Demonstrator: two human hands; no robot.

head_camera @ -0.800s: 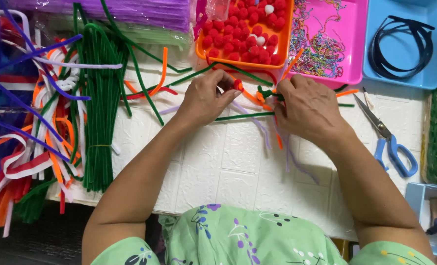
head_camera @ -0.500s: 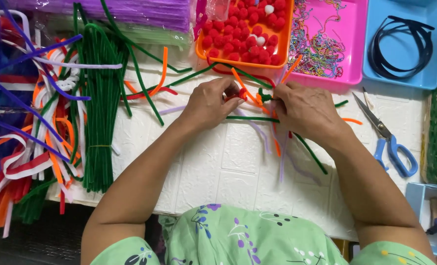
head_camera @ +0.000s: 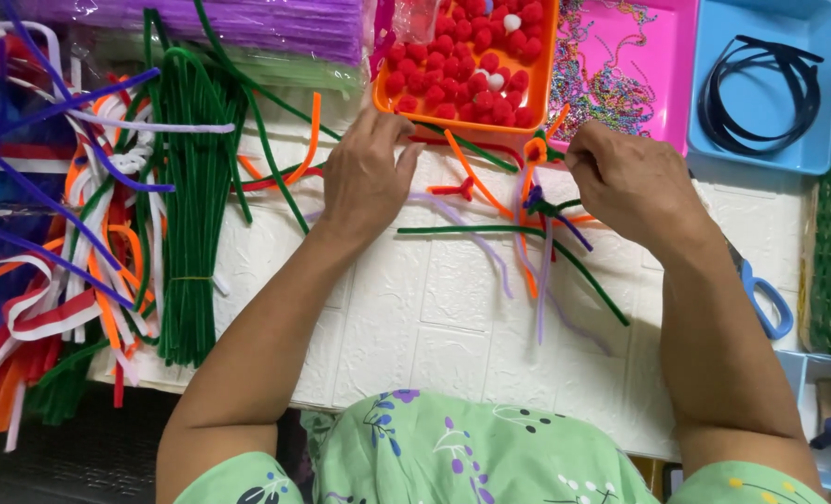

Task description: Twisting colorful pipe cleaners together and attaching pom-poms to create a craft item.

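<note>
White embossed board (head_camera: 453, 317) covers the worktop, and both forearms reach up across it from the near edge, over a green flowered garment (head_camera: 453, 457). Nearest lie loose pipe cleaners: a long dark green stem (head_camera: 490, 231) runs left to right from beside the left wrist, then bends down toward the right forearm, and pale lilac stems (head_camera: 544, 280) hang almost straight toward the viewer.

Above them sits the twisted pipe-cleaner cluster (head_camera: 537, 201), its orange, purple and green strands meeting at a knot and fanning out; its orange stem stands roughly upright, pointing away toward the trays. The right hand (head_camera: 635, 182) is curled palm-down just right of the knot, fingertips pinching strands at its upper edge. The left hand (head_camera: 369, 173) lies flat, palm-down, fingers close together and pointing away, their tips touching the near rim of the orange tray (head_camera: 551, 65) of red pompoms.

Farther right stand a pink tray (head_camera: 677, 65) and a blue tray (head_camera: 826, 84) holding black bands. A green bundle (head_camera: 191, 215) lies far left.
</note>
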